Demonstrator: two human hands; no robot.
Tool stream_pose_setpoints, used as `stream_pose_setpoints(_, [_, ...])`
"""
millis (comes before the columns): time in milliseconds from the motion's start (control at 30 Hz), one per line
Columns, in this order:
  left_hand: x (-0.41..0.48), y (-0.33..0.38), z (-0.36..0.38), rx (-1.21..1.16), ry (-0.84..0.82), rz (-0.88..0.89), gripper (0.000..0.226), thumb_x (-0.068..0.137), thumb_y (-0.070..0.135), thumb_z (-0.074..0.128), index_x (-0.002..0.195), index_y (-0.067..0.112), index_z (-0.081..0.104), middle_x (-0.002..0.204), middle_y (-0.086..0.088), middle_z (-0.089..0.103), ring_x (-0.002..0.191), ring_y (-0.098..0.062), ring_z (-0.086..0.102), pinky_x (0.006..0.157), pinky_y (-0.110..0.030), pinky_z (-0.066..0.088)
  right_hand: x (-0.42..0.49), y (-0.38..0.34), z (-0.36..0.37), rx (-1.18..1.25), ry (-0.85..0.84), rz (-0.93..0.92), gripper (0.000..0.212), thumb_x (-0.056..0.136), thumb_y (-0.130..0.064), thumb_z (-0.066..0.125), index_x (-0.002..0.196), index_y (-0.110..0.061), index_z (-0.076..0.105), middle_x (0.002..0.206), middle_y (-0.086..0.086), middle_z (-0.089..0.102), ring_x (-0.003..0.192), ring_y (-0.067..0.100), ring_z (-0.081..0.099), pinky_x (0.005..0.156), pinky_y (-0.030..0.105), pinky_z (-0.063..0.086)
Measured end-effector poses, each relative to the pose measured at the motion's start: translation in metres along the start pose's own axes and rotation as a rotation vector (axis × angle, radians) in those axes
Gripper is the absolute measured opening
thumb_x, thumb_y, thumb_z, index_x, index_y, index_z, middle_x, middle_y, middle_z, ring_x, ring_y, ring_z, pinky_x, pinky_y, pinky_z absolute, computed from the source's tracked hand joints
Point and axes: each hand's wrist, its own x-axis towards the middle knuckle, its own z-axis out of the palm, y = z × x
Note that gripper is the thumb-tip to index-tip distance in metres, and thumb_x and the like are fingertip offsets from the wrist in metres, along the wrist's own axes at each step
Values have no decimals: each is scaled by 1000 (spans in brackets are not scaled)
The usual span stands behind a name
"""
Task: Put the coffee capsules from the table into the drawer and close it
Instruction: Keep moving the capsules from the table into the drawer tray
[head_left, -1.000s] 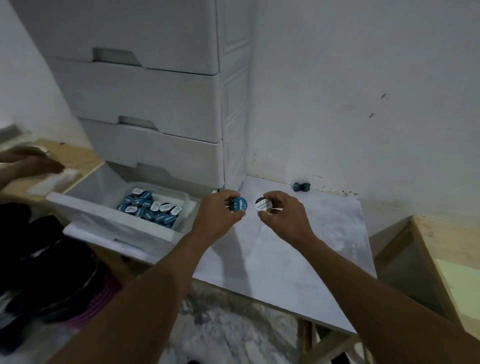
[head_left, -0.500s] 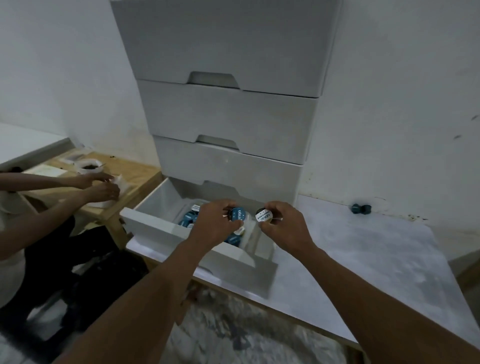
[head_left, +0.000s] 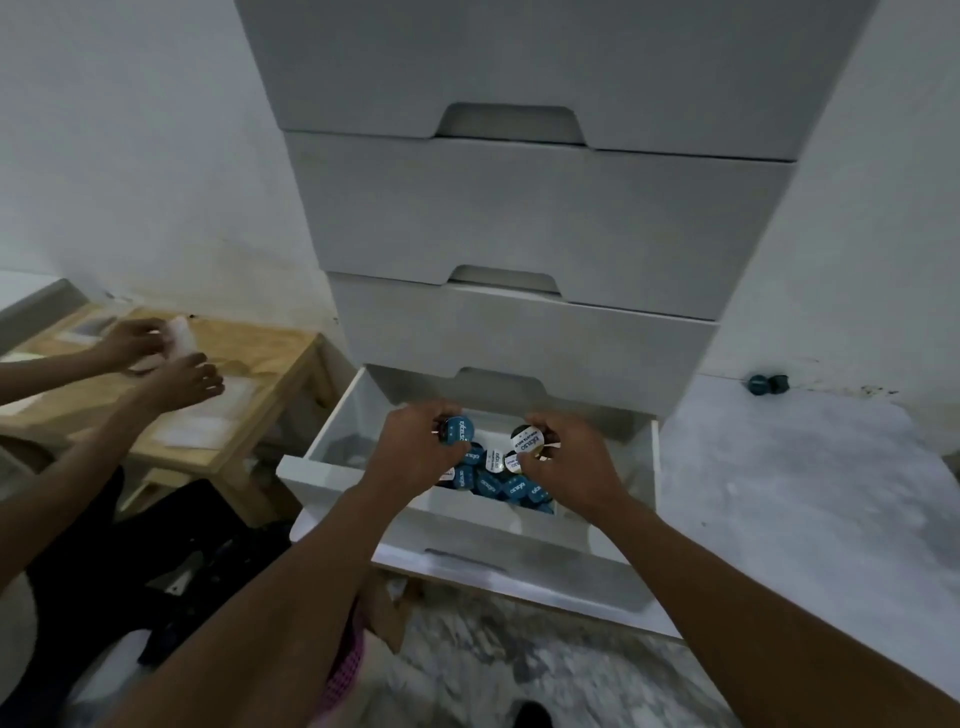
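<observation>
Left hand (head_left: 421, 447) is gripping a blue capsule (head_left: 460, 429), right hand (head_left: 566, 462) a black-and-white one (head_left: 528, 439); both are hovering over the pile (head_left: 498, 480) in the open drawer (head_left: 467, 540), not yet dropping. Two capsules (head_left: 768, 384) are sitting on the table (head_left: 810, 493) far right by the wall, so one more trip, then closing. Versus 0.5 s ago: hands are now further in over the drawer, view centred on it.

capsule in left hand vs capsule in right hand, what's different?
The left hand holds a capsule with a teal lid; the right hand holds a capsule with a white and black lid. The teal lid shows one line of white lettering; the white and black lid shows dark lettering and smaller print. Both are round, lids facing the camera, pinched over the open drawer.
</observation>
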Motion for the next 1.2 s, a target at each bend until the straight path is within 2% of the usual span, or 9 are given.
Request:
stream_pose_setpoints(133, [26,-14,6,41,-37,-13,36,74,15,79,108,16,67,100,2,66,83,-6,57,69,-15,42,25,10,17,-59,-18,41,46,70,-16,77,114,-17,64,109,2,61,93,14,60,87,35,53])
stream_pose_setpoints(433, [70,-36,32,137,-161,11,39,74,17,77,110,14,65,107,-3,66,92,-16,61,85,-32,54,62,28,46,-143,-83,70,44,74,-17,75,116,-13,63,102,2,56,90,15,56,78,23,45])
stream_pose_setpoints(500, [78,-39,36,172,-200,31,41,76,21,75,115,16,64,112,-3,65,95,-15,61,86,-24,50,64,30,48,-120,-83,91,45,73,-15,75,116,-10,63,104,4,56,92,18,59,85,29,51])
stream_pose_setpoints(567, [85,-43,39,219,-255,71,41,81,24,70,121,20,60,118,2,61,104,-15,59,74,1,37,65,32,50,-108,-80,111,45,73,-15,75,116,-9,62,108,5,52,96,20,58,91,35,53])
stream_pose_setpoints(633, [88,-44,40,234,-267,93,42,85,28,66,125,24,56,121,7,55,108,-11,56,66,5,30,67,33,53,-105,-56,136,45,73,-17,75,116,-7,62,111,7,50,100,21,56,92,37,53])
stream_pose_setpoints(733, [97,-52,51,201,-290,101,49,80,22,70,126,17,57,124,-2,53,109,-17,55,88,-14,40,69,33,58,-129,-56,166,46,73,-15,74,116,-6,62,110,9,53,100,22,57,90,39,54])
stream_pose_setpoints(867, [106,-58,59,209,-283,163,47,77,21,70,123,14,60,122,-6,57,105,-19,56,92,-21,42,75,35,65,-190,-50,184,47,69,-9,72,115,-8,63,107,6,56,98,20,57,86,28,52])
stream_pose_setpoints(1000, [113,-61,67,203,-285,203,43,75,19,71,118,14,63,117,-7,61,105,-20,56,90,-27,44,79,39,69,-255,-62,211,47,70,-9,70,117,-10,63,110,6,59,102,18,56,82,12,36])
stream_pose_setpoints(1200, [119,-66,80,222,-341,235,46,78,13,69,123,12,60,120,-11,56,107,-23,54,91,-24,41,82,47,76,-261,-44,199,42,68,-2,69,109,-9,68,106,12,61,97,25,60,87,25,49])
